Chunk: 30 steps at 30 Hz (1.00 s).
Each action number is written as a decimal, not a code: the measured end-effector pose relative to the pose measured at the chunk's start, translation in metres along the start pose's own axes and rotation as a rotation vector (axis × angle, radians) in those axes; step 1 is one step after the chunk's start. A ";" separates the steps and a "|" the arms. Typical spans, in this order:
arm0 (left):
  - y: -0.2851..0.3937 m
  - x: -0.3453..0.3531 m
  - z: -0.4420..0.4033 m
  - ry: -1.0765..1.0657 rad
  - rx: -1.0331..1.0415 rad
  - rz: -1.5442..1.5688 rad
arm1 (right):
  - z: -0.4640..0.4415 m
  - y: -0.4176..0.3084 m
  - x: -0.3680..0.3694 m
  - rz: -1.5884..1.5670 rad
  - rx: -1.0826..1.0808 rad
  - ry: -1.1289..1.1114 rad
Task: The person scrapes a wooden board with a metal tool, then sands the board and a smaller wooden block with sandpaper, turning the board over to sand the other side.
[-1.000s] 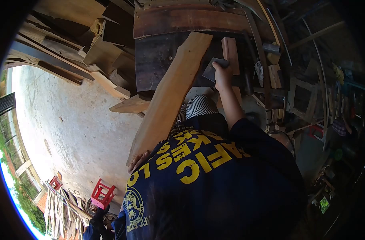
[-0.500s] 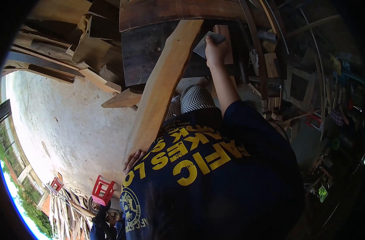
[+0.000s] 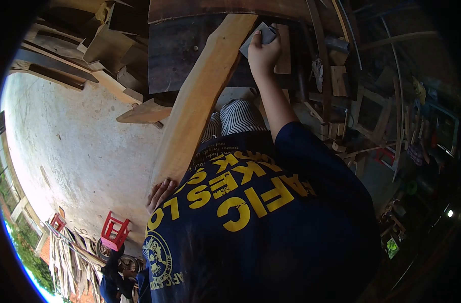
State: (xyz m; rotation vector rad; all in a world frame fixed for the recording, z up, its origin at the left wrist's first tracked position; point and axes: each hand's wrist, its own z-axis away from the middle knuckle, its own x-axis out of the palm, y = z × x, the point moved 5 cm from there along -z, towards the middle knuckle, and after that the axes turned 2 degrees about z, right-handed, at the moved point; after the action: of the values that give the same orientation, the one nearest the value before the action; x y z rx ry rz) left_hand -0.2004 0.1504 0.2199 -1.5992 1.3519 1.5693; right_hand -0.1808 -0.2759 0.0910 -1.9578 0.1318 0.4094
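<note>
A long pale wooden plank with a wavy right edge slants from the dark bench toward my body. My right hand grips a grey sheet of sandpaper, its fingers closed round the curled part. The sheet's lower left corner is at the plank's right edge, near the far end; I cannot tell whether it presses on the wood. At the plank's near end, my left hand has its fingers bent over the wood, partly hidden by my dark shirt.
The dark bench top lies under the plank's far end, with a brown wooden block to the right. Stacked boards are at the upper left. A red stool stands at lower left, near a person's dark sleeve and wood strips.
My right hand has moved left with the sandpaper, bringing it closer to the plank's edge. More of my left hand shows at the near end. The whole view has shifted slightly.
</note>
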 end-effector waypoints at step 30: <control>-0.015 0.010 0.007 0.163 0.082 0.101 | 0.068 0.010 -0.047 -0.422 0.777 0.137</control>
State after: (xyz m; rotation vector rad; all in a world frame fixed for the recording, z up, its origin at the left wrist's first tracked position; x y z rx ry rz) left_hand -0.1921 0.1591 0.2048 -1.6619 1.5852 1.4454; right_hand -0.2431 -0.2225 0.0742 -1.1952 -0.0377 -0.0635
